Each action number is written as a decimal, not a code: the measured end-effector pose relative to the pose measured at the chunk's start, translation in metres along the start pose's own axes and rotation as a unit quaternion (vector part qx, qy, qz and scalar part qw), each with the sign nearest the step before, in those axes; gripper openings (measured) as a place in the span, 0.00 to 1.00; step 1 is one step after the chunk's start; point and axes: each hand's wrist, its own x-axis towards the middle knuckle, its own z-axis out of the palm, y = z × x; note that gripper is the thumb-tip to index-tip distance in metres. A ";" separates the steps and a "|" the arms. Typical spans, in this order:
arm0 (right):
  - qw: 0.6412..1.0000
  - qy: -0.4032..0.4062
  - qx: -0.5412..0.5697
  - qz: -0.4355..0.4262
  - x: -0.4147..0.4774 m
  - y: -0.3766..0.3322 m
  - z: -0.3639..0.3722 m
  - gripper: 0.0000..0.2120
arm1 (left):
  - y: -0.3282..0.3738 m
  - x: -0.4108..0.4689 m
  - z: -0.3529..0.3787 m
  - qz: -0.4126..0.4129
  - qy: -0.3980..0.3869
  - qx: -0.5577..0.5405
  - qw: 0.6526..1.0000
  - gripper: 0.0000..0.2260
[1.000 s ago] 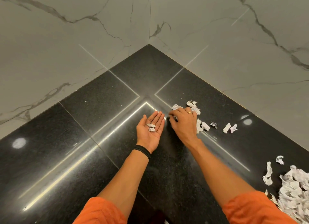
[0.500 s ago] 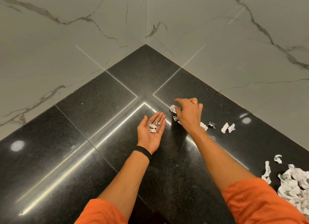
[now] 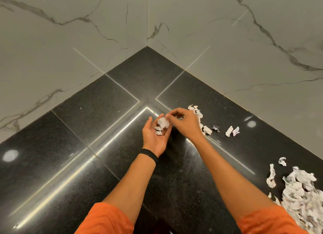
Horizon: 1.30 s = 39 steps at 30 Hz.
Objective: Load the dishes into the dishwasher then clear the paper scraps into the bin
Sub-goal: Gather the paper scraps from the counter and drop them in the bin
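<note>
Now a white paper scrap [image 3: 163, 123] is pinched by the right grip [image 3: 185, 124] above the released, upturned left grip [image 3: 154, 137], where two scraps [image 3: 158, 130] are cradled; more scraps [image 3: 230, 130] are scattered on the desk [image 3: 87, 146].

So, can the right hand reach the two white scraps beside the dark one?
Probably yes: the right hand is near the two white scraps; only bare counter and other scraps lie between.

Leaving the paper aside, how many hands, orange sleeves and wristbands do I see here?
Hands: 2 (left hand, right hand)
Orange sleeves: 2 (left sleeve, right sleeve)
Wristbands: 1 (black wristband, left wrist)
Total: 5
</note>
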 end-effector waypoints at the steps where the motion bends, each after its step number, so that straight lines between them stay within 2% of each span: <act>1: 1.000 0.017 -0.014 -0.006 -0.002 0.003 0.000 0.03 | 0.000 -0.001 0.001 -0.001 -0.003 -0.007 1.000 0.21; 2: 0.998 0.045 -0.043 -0.011 -0.002 0.007 -0.003 0.03 | 0.000 -0.002 0.000 -0.002 -0.005 -0.011 1.000 0.21; 4: 0.982 0.069 -0.174 -0.024 -0.001 0.015 -0.012 0.05 | 0.002 -0.004 -0.003 -0.002 -0.008 -0.014 1.000 0.22; 7: 0.929 -0.020 -0.364 -0.064 -0.001 0.024 -0.016 0.10 | 0.005 -0.007 -0.009 0.000 -0.008 -0.016 1.000 0.22; 15: 0.896 -0.002 -0.423 -0.135 -0.013 0.034 -0.006 0.07 | 0.001 -0.013 -0.019 0.005 0.005 0.008 1.000 0.22; 19: 0.905 0.032 -0.402 -0.138 -0.015 0.035 -0.007 0.05 | 0.000 -0.016 -0.021 0.006 0.009 0.013 1.000 0.22; 22: 0.909 0.047 -0.396 -0.126 -0.010 0.034 -0.008 0.10 | 0.002 -0.016 -0.023 0.010 0.012 0.011 1.000 0.22; 29: 0.907 0.036 -0.403 -0.119 -0.002 0.037 -0.006 0.08 | 0.002 -0.012 -0.015 0.015 0.013 0.023 1.000 0.22; 31: 0.930 0.065 -0.344 -0.113 -0.008 0.038 -0.004 0.06 | 0.000 -0.010 -0.011 0.015 0.014 0.035 0.999 0.22; 34: 0.969 0.123 -0.197 -0.090 -0.024 0.026 0.001 0.03 | -0.004 -0.008 -0.008 0.012 0.009 0.052 0.999 0.21; 39: 0.983 0.086 -0.107 -0.124 -0.047 0.003 0.013 0.07 | -0.016 -0.003 -0.004 -0.009 -0.001 0.057 0.998 0.22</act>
